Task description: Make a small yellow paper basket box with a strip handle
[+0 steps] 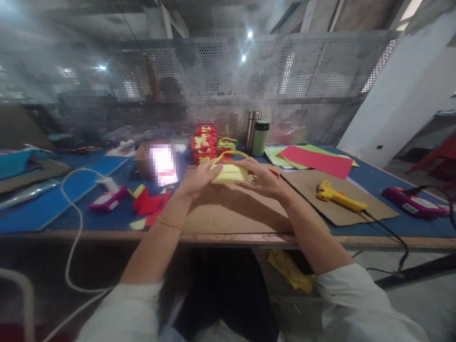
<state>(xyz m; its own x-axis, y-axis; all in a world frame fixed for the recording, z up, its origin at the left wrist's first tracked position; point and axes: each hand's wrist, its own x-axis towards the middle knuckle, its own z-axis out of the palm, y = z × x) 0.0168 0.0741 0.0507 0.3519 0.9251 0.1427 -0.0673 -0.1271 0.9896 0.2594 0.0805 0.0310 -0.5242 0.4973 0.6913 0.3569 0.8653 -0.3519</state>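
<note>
Between my two hands is a small pale yellow box (230, 175) with an arched yellow handle over its top. My left hand (201, 179) grips its left end, fingers closed around the side. At the other end my right hand (261, 176) pinches the box, thumb low in front and fingers over the top corner. The box is held above a brown cardboard sheet (228, 216), which carries a shadow. Just behind the box stand red boxes with yellow bows (203, 142) and a green basket-like box (227, 144).
A yellow glue gun (340, 197) lies on cardboard at right, its cord running over the table edge. Purple power blocks (413, 202) sit at both sides. Red scraps (147, 202), a lit phone (164, 164), a green bottle (261, 138) and coloured sheets (317, 160) lie around.
</note>
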